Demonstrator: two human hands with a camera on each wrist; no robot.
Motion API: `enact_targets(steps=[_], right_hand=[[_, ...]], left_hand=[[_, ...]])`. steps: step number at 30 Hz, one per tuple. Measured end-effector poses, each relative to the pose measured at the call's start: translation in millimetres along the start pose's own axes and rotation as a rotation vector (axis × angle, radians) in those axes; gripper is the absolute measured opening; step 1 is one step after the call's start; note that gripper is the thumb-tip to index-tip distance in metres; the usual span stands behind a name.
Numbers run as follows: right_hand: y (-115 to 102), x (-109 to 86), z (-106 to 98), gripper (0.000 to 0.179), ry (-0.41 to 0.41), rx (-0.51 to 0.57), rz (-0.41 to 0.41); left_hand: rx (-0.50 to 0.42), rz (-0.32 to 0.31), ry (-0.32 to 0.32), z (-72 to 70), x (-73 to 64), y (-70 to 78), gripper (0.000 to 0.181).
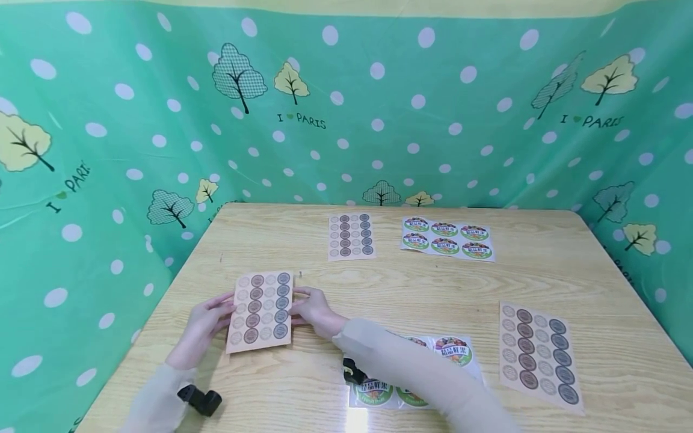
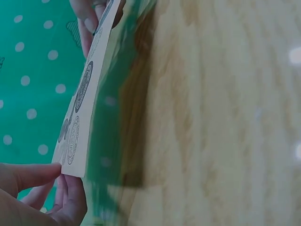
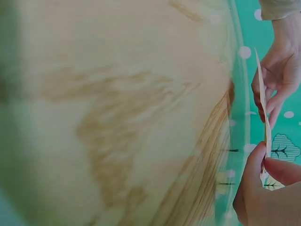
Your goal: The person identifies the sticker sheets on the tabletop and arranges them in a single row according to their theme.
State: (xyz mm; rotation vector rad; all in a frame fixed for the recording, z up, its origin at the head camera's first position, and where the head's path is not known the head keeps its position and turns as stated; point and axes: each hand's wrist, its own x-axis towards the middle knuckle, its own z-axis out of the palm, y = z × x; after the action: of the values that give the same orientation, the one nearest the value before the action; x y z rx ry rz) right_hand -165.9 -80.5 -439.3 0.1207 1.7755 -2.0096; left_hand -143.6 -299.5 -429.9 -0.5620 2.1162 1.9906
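A brown sticker sheet [image 1: 261, 310] with columns of round printed stickers is held up off the table, tilted, at the left in the head view. My left hand [image 1: 204, 322] pinches its left edge between thumb and fingers. On the opposite edge my right hand [image 1: 316, 310] pinches the same sheet. In the left wrist view the sticker sheet [image 2: 81, 110] appears nearly edge-on, with the left thumb and fingers [image 2: 73, 202] at its lower end. The right wrist view shows the sheet [image 3: 263, 101] as a thin strip between both hands.
On the wooden table [image 1: 428, 297], another brown sticker sheet [image 1: 352, 237] lies at the back, beside a fruit-label sheet [image 1: 447, 239]. A third brown sheet [image 1: 540, 356] lies at the right. My right forearm partly covers a second fruit-label sheet [image 1: 459, 353]. A green dotted curtain [image 1: 346, 144] surrounds the table.
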Motion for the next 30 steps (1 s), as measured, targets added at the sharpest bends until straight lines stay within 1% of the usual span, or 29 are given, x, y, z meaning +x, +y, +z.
enact_targets(steps=[3, 5, 7, 12, 18, 22, 25, 30], right_hand=[[0.4, 3.4, 2.7, 0.056, -0.013, 0.017, 0.007], [0.9, 6.0, 4.4, 0.056, -0.02, 0.023, 0.01], [1.4, 9.1, 6.1, 0.057, -0.02, 0.029, 0.017], [3.0, 18.2, 11.5, 0.061, -0.019, 0.049, 0.023], [4.8, 26.5, 21.5, 0.068, -0.037, 0.103, 0.04], [5.7, 30.0, 27.5, 0.069, -0.033, 0.127, 0.043], [4.8, 31.8, 31.6, 0.07, -0.03, 0.13, 0.044], [2.1, 35.6, 38.7, 0.072, -0.022, 0.126, 0.05]], left_hand=[[-0.003, 0.019, -0.009, -3.9, 6.3, 3.0, 0.053], [-0.027, 0.026, -0.011, -6.3, 11.1, 4.7, 0.054], [-0.02, 0.039, -0.021, -8.9, 15.5, 6.2, 0.054], [0.062, 0.048, -0.041, -16.2, 25.4, 9.2, 0.053], [0.091, 0.039, -0.05, -23.7, 35.2, 12.8, 0.055], [0.132, 0.04, -0.043, -28.7, 41.9, 13.7, 0.055], [0.166, 0.05, -0.04, -32.1, 46.8, 14.0, 0.054], [0.176, 0.072, -0.041, -36.0, 54.4, 14.8, 0.055]])
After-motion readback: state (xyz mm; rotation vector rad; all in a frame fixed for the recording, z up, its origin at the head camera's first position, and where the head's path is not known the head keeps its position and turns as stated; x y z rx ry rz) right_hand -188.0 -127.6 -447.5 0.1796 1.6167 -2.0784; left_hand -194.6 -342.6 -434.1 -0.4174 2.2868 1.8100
